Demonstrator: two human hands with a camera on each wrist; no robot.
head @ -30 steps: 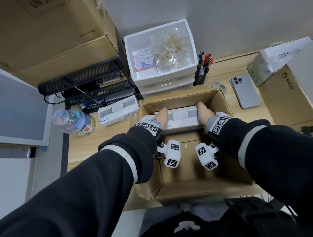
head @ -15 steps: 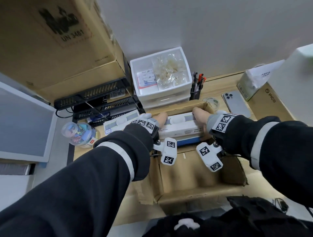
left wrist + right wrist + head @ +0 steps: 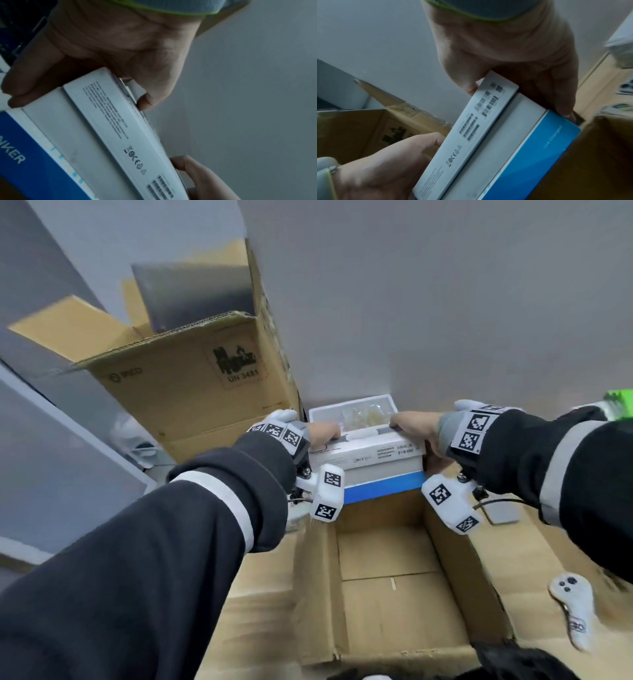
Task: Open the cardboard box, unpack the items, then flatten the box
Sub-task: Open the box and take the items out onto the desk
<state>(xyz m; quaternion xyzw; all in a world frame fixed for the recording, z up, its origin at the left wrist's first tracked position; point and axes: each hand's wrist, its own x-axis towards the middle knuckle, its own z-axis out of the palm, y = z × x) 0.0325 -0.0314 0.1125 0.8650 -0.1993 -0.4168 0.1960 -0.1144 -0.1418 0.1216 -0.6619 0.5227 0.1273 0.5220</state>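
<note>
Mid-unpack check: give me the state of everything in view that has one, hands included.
Cardboard box: open, flaps out, nothing visible inside.
Stack of retail boxes: lifted above the box, held level at both ends, blue box lowest.
Left hand: grips the stack's left end.
Right hand: grips the stack's right end.
Tall carton: top flaps open.
White bin: uncovered, clear bags inside.

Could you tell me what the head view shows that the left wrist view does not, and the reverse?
Only the head view shows the open cardboard box below the lifted stack, its floor bare, and a white controller on its right flap. Only the left wrist view shows the blue box's lettering and the left hand's thumb over the top edge. Both show the two hands, including the right hand, gripping the ends of the stacked white box.
</note>
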